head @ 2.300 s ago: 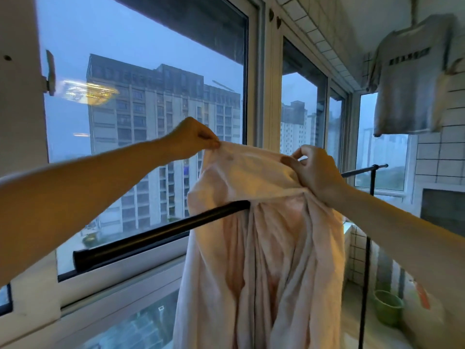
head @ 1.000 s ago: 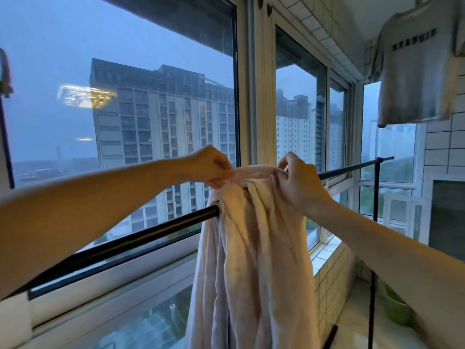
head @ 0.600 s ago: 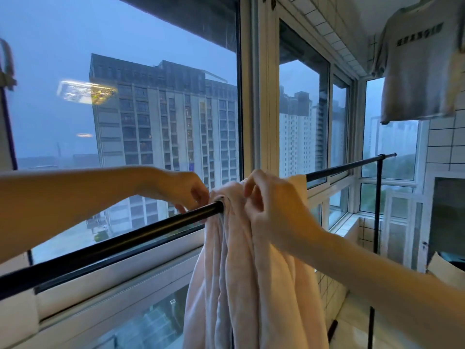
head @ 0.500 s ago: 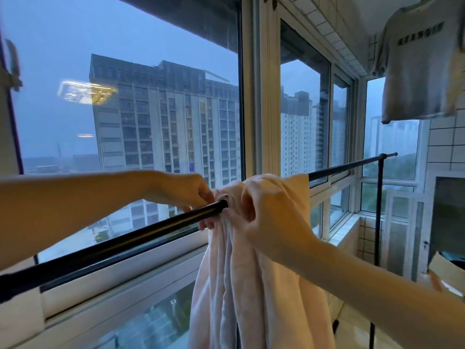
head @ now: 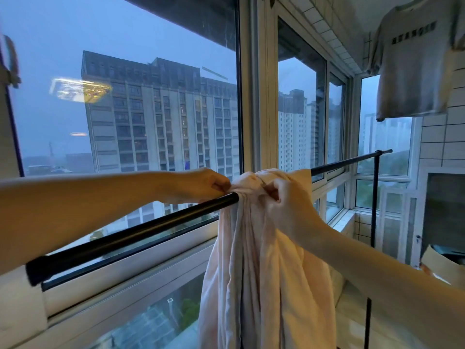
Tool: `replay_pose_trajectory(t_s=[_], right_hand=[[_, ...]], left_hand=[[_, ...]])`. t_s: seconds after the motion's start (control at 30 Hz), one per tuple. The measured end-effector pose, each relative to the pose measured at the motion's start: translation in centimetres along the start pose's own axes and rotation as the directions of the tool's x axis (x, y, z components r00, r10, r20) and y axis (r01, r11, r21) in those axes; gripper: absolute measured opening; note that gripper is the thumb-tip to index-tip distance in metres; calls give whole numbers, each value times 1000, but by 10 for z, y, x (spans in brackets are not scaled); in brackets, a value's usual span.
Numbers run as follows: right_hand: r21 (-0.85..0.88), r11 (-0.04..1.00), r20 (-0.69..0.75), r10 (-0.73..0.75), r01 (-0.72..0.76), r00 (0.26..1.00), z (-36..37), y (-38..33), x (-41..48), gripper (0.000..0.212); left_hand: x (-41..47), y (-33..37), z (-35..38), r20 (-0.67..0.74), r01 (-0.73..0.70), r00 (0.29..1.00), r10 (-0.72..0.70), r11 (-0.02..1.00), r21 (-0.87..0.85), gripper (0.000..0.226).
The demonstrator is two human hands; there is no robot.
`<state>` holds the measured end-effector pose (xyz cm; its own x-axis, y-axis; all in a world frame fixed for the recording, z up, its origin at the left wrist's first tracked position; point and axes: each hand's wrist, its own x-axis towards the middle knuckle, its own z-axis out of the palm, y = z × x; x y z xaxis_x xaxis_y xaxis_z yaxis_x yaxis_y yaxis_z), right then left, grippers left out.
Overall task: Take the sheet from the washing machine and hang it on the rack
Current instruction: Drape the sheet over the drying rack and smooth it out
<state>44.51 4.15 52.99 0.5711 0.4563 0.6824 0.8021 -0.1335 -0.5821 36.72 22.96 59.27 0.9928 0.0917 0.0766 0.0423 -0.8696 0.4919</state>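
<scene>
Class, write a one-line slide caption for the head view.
Left hand and right hand pinch the bunched sheet draped over the black rack bar beside a window.

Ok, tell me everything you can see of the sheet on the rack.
The sheet is pale pinkish-white, soft crumpled cloth, bunched into narrow vertical folds. It is draped over the black rack bar and hangs down past the picture's lower edge, so its bottom is unseen. Its gathered top humps over the bar. The left hand pinches its left top edge; the right hand grips the bunched top.
</scene>
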Motion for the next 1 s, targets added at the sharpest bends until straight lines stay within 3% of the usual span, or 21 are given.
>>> replay_pose_trajectory(t_s=[0.17, 0.23, 0.3, 0.37, 0.43, 0.47, 0.6, 0.7, 0.73, 0.87, 0.93, 1.0], right_hand=[[221, 951, 82, 203, -216, 976, -15, -11, 15, 19], [214, 951, 14, 227, -225, 974, -18, -9, 26, 17], [95, 985, -60, 153, -147, 986, -20, -8, 27, 8], [-98, 995, -41, -29, 25, 999, -19, -5, 19, 5], [-269, 948, 20, -174, 173, 985, -15, -4, 5, 6], [-341, 911, 22, -237, 230, 971, -14, -7, -1, 7], [-300, 875, 10, -396, 381, 918, -4, -30, -17, 19], [-237, 891, 86, -378, 387, 922, 11, -36, -34, 14], [-260, 890, 95, -363, 376, 927, 17, -33, -38, 23], [-518, 809, 32, -308, 279, 951, 37, -23, -38, 48], [-608, 752, 30, -302, 257, 953, 43, -23, -34, 40], [-565, 776, 72, -291, 280, 954, 43, -23, -31, 22]], left_hand=[[-7, 3, -16, 226, 127, 974, -25, 884, -450, 7], [-4, 0, -24, 246, 153, 969, -13, 817, -556, 7], [-1, -2, -27, 243, 163, 970, -18, 789, -592, 22], [1, -2, -25, 267, 178, 963, -20, 794, -582, 30], [1, 3, -19, 283, 176, 959, -13, 810, -559, 10], [0, 4, -18, 279, 177, 960, -19, 815, -552, 10], [-4, 8, -17, 229, 121, 973, -11, 874, -470, 20], [-9, 9, -20, 203, 110, 979, -31, 913, -393, 20], [-10, 9, -21, 197, 108, 980, -37, 924, -366, 20], [-14, 7, -20, 174, 96, 984, -42, 945, -312, 18], [-15, 7, -19, 169, 90, 985, -40, 951, -296, 16], [-18, 6, -19, 166, 90, 985, -42, 952, -293, 13]])
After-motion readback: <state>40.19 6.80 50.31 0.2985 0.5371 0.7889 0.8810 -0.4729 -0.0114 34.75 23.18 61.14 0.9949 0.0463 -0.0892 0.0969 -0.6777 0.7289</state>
